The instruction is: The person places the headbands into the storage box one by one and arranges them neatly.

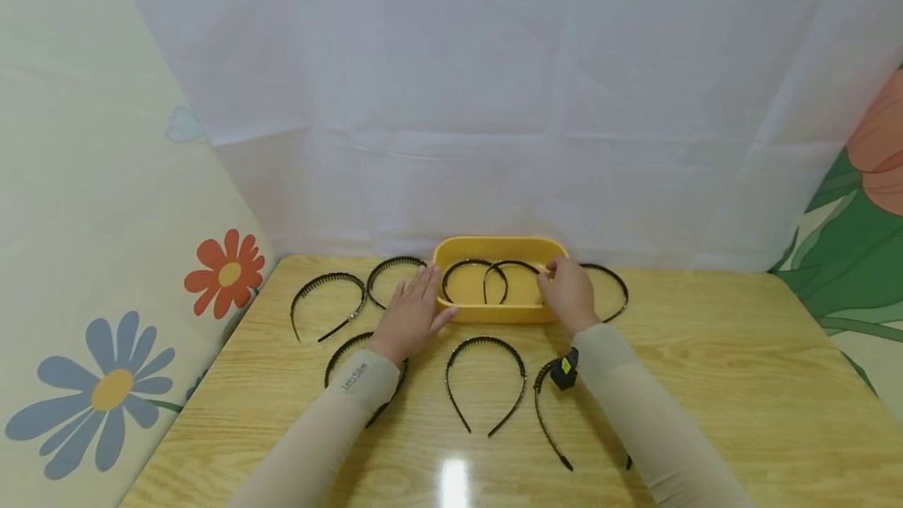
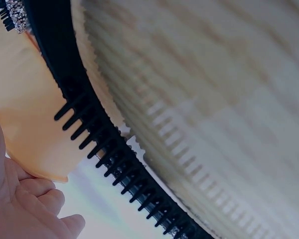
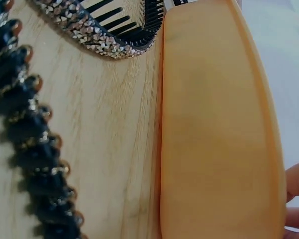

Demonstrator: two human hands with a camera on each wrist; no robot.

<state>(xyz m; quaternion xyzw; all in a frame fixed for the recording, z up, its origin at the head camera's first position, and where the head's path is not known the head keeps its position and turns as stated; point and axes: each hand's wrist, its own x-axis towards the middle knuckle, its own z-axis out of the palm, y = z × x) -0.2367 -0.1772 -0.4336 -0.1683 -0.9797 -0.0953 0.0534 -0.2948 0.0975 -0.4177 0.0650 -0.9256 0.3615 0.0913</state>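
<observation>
A yellow bin (image 1: 494, 313) stands at the back of the table, with two black headbands inside: one at the left (image 1: 451, 266) and one crossing it on the right (image 1: 520, 263). My left hand (image 1: 409, 316) lies along the bin's left end, fingers straight, thumb near the front rim. At the right end my right hand (image 1: 570, 292) reaches over the rim with curled fingers and pinches the right-hand headband's side; its fingertips are partly hidden. In the left wrist view, a toothed black headband (image 2: 114, 159) crosses close before the camera.
More headbands lie around the bin: two at back left (image 1: 328, 277) (image 1: 395, 260), one under my left wrist (image 1: 339, 355), a middle one (image 1: 485, 339), a twisted beaded one (image 1: 543, 406) below my right wrist, and one right of the bin (image 1: 621, 284). A white cloth (image 1: 437, 100) hangs behind.
</observation>
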